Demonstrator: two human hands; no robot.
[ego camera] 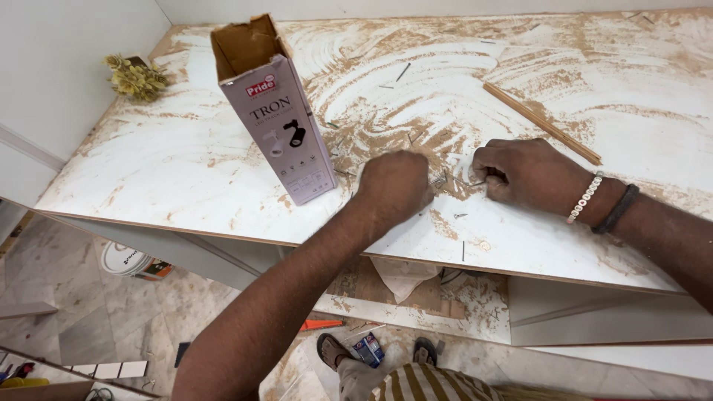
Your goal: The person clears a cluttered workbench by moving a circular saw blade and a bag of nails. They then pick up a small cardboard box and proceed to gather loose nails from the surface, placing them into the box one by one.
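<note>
At the centre of the frame, on the dusty white table (pixel 186 163), the left hand (pixel 395 184) rests knuckles-up over scattered nails (pixel 453 182); its grip cannot be told. Just right, the right hand (pixel 523 172) pinches nails. A pink carton (pixel 278 119) stands upper left.

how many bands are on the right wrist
2: a white beaded bracelet nearer the right hand, and a dark plain band just behind it up the forearm.
</note>
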